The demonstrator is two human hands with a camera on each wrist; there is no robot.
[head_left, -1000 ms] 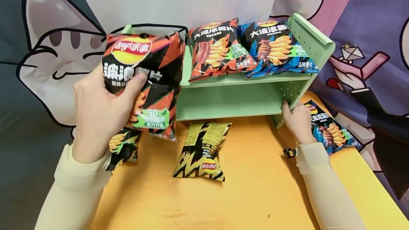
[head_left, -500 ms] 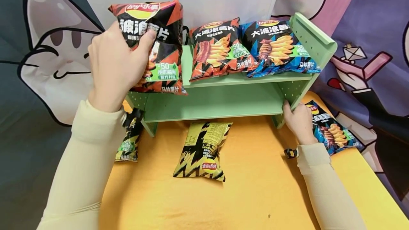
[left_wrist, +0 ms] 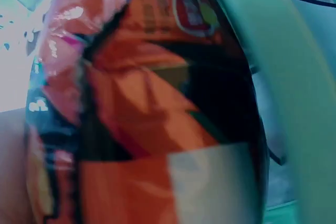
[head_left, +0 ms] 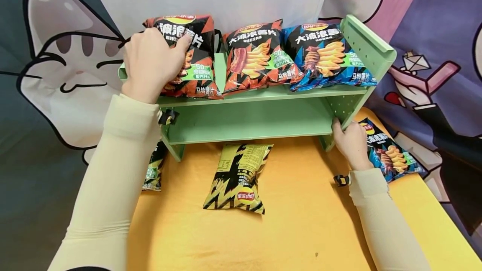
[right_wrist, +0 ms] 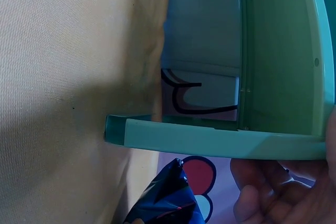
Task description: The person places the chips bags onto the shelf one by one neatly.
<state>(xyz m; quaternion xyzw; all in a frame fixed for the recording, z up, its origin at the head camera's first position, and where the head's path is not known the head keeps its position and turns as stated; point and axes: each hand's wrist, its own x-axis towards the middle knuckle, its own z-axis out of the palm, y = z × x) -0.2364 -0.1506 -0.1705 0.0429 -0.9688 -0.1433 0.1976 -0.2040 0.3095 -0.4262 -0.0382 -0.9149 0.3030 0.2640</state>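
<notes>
My left hand point(head_left: 156, 62) grips a red and black bag of chips point(head_left: 199, 60) by its left side, at the left end of the top shelf. In the left wrist view the back of that bag point(left_wrist: 142, 119) fills most of the picture, beside a green shelf side. My right hand point(head_left: 352, 143) holds the right side panel of the green shelf point(head_left: 256, 120) near its lower end. Another red bag of chips point(head_left: 256, 60) and a blue bag of chips point(head_left: 324, 57) lean on the same top shelf. My left fingers behind the bag are hidden.
A yellow and black bag of chips point(head_left: 239, 179) lies face down on the orange tablecloth point(head_left: 286, 237) before the shelf. Another yellow-black bag point(head_left: 153, 168) lies at left, partly hidden by my sleeve. A blue bag point(head_left: 391, 152) lies right of the shelf. Printed cloth walls stand behind.
My left hand has raised the red bag, carried it right and lowered it to the left end of the top shelf. My right hand has stayed on the side panel.
</notes>
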